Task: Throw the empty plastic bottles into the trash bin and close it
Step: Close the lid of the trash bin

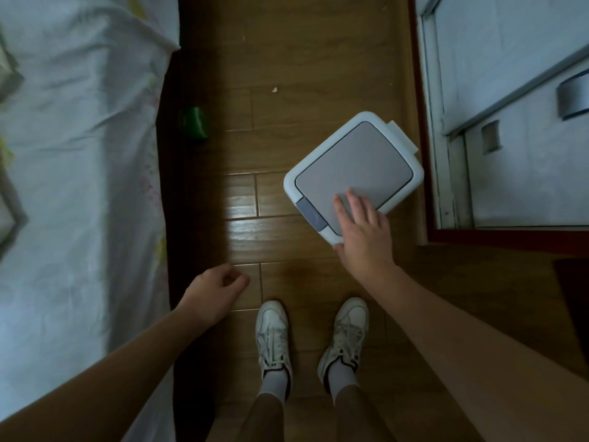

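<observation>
My left grip (213, 291) hangs loosely curled, holding nothing. My right grip (363, 231) presses flat, fingers straight, on the one trash bin's (289, 183) shut lid (350, 161), contents hidden, by the floor's (287, 59) right edge. One green thing (193, 124) lies at the left edge.

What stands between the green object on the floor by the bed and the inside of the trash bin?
The bin's grey lid lies shut over the trash bin, with the right hand resting flat on it. The wooden floor between the green object and the bin shows nothing else in the way.
</observation>
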`<state>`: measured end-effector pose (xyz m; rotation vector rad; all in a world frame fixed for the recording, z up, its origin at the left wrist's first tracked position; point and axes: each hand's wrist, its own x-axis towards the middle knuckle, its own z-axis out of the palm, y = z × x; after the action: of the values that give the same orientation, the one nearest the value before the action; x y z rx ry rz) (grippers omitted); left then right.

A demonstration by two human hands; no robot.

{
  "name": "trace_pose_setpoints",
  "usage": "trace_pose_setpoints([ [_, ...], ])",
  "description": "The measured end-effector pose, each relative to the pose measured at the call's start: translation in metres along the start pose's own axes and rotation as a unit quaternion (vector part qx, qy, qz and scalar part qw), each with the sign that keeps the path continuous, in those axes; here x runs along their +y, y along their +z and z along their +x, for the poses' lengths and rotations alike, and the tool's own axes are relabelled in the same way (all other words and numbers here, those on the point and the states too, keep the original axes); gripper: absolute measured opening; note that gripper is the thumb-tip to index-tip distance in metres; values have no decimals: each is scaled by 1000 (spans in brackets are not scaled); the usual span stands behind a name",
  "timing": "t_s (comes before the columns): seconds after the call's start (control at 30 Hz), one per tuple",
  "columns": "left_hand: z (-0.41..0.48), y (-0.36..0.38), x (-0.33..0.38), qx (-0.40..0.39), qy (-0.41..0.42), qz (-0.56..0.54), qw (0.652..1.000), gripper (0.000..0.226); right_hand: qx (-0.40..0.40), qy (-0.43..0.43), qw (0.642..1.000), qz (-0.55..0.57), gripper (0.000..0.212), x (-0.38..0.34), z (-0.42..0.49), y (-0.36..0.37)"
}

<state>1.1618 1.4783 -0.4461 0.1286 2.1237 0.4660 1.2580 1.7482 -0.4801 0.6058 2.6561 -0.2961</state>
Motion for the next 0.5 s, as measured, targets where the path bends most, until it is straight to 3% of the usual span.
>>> trace_pose_setpoints([
  [0.2,5,5,14,4,0,10,1000,19,-3,-28,1000,8,83,11,7,-9],
  [0.37,8,7,15,-3,5,8,1000,18,-13,-96,995,9,83,6,14,-6],
  [0.5,12,3,12,0,4,1,1000,20,-23,-98,995,0,81,0,26,-6],
])
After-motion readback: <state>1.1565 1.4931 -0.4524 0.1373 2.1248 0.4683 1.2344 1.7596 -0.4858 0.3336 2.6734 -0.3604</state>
